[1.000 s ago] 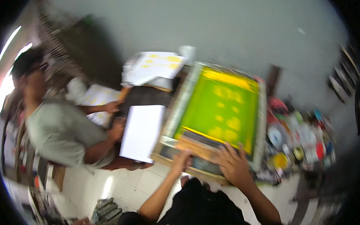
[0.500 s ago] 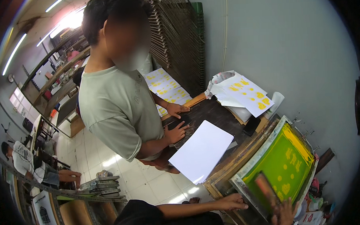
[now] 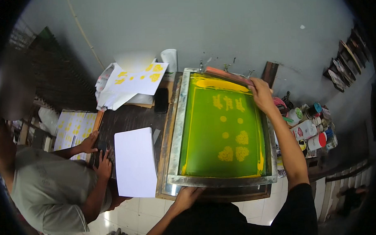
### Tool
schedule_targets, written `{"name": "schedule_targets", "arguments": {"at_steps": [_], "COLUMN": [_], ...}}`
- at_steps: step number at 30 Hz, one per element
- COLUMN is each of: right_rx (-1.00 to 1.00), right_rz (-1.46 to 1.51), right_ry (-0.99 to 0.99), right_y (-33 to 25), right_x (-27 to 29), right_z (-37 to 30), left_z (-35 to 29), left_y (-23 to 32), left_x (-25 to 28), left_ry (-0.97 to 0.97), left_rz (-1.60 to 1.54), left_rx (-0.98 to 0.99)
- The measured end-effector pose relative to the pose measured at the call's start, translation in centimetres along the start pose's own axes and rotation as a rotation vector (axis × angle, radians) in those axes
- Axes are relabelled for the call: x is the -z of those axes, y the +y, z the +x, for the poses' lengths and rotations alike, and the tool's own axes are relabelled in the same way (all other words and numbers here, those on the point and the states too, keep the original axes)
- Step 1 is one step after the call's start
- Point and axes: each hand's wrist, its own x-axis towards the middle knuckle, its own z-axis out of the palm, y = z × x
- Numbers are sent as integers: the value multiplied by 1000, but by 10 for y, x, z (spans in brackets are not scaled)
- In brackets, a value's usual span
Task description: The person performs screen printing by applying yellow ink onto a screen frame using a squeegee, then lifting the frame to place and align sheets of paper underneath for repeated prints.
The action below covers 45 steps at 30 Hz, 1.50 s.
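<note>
Green mesh screen in a grey rectangular metal frame (image 3: pixel 207 133) is lying ahead of the left hand and leftward of the right forearm. Sound handling, in judgement, is depending on a steady frame, on a level, evenly loaded long reddish bar-shaped squeegee (image 3: pixel 228 76), and on fingers avoiding the thick yellow ink band (image 3: pixel 220 84), which is lying left of the right hand.

Right hand (image 3: pixel 259 92) is gripping the squeegee's right end, fingers wrapping around it; the bar is spanning the far frame edge, and blade contact is not showing clearly. Left hand (image 3: pixel 188 196) is meeting the near frame edge from below; its fingers are hiding there, so whether it is gripping or merely supporting cannot be told.
</note>
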Motion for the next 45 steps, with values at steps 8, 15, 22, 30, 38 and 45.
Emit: {"name": "schedule_targets", "arguments": {"at_steps": [8,15,22,30,38,45], "right_rx": [75,87,69,137,115,28], "right_rz": [113,-221,-157,-175,-143,-204], "right_ry": [-81,-1,-127,-62,-134,-209], "right_y": [42,30,8,24,22,13], "right_x": [-80,-114,-112,-108,-101,-90], "right_z": [30,39,72,59,55,61], "left_z": [-1,-7,-10,-14,-12,-13], "left_y": [4,-5,-13,-15,-14,-16], "left_x": [3,-3,-3,-5,-5,-5], "left_ry": [-70,-28,-32,-17,-28,-52], "left_rz": [-79,-132,-168,-160,-176,-180], "left_rx": [269,327,317,351,309,337]}}
